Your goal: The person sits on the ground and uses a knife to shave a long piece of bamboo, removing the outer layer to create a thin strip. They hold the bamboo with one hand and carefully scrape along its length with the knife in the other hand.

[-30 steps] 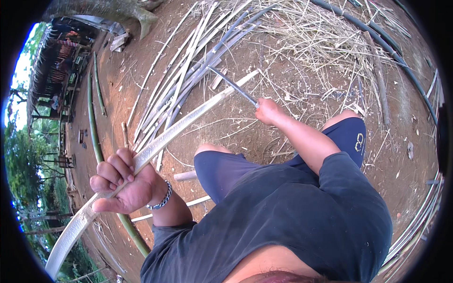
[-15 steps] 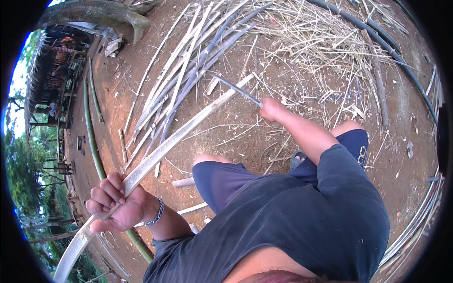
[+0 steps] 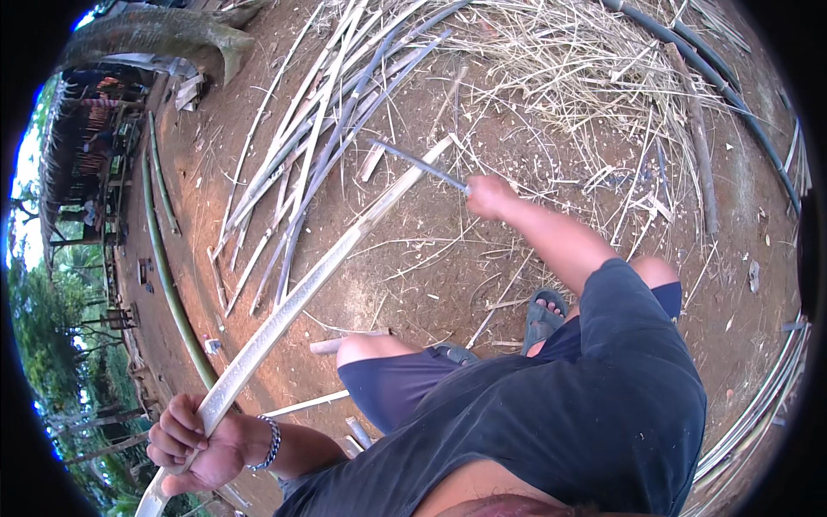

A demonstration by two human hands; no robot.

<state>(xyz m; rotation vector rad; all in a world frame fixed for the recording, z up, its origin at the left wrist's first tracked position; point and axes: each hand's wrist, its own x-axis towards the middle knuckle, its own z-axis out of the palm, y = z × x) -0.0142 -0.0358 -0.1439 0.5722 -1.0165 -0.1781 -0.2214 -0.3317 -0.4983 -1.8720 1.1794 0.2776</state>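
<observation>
My left hand (image 3: 202,444), with a braided bracelet at its wrist, is closed round a long pale split bamboo strip (image 3: 293,306). The strip slants from the lower left up to the middle of the view, where its far end is. My right hand (image 3: 491,197) grips a knife by its handle, which the fingers mostly hide. The knife's long, narrow grey blade (image 3: 413,161) points to the upper left and crosses the strip close to that far end. Whether the edge is pressed into the bamboo, I cannot tell.
Split bamboo strips (image 3: 323,129) lie piled ahead, beside a heap of thin shavings (image 3: 568,77). Green bamboo poles (image 3: 168,289) rest on the dirt at left; dark poles (image 3: 724,86) curve along the upper right. More strips (image 3: 749,414) lie at right. A thick log (image 3: 155,34) is at far left.
My left hand has come lower with the strip. The right hand and knife sit slightly further left in view. The body has shifted, and both sandals now show more.
</observation>
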